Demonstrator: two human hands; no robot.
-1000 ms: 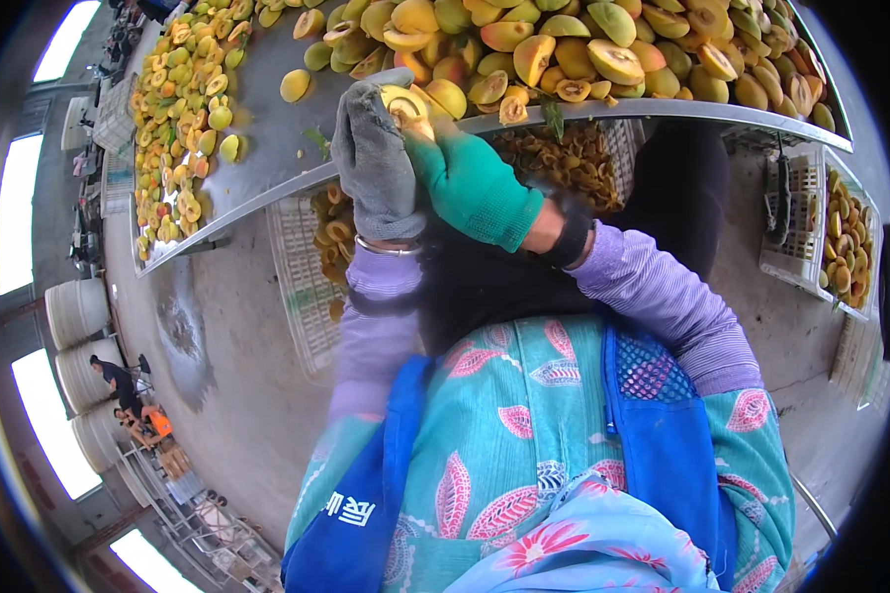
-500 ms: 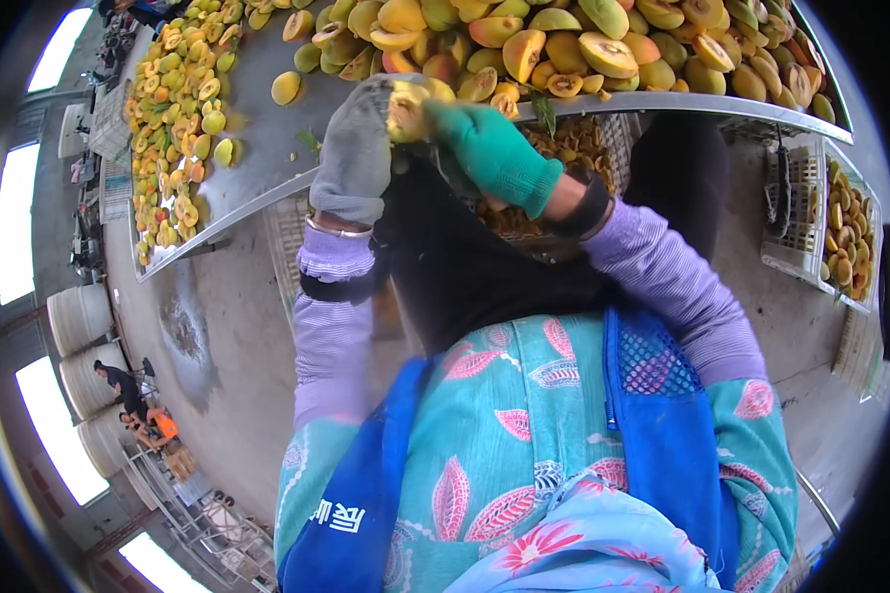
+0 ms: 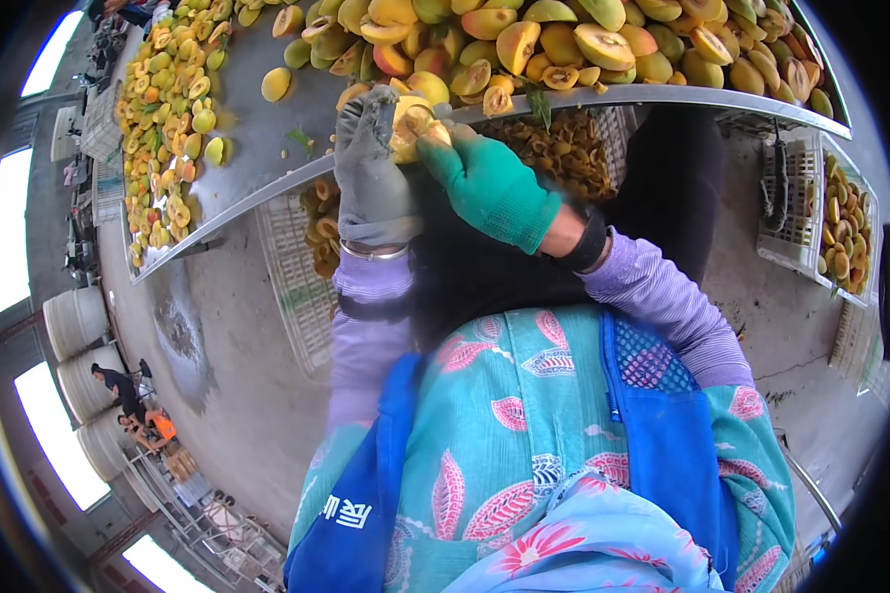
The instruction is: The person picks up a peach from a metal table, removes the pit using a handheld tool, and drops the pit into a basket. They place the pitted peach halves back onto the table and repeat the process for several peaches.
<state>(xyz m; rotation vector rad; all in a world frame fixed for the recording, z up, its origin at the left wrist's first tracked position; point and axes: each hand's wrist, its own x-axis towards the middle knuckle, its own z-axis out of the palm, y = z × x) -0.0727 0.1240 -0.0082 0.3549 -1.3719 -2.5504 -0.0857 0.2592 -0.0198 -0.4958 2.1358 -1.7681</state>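
Observation:
My left hand, in a grey glove, is closed round a yellow peach half just off the table's near edge. The cut face of the peach half shows. My right hand, in a green glove, is closed close against the fruit, its thumb and fingers pressed together. A pale yellowish bit shows at its fingertips; whether this is part of the peach half or a separate piece or tool, I cannot make out. Beyond both hands, a heap of cut peaches lies on the metal table.
Another spread of peach halves covers the table's left part. Below the edge stand a crate of brownish peach scraps and a white crate. At right is a crate of peach halves. People are far left.
My left hand has shifted slightly right and down with the peach half. My right hand has moved a little downward beside it, uncovering more of the scraps below the table.

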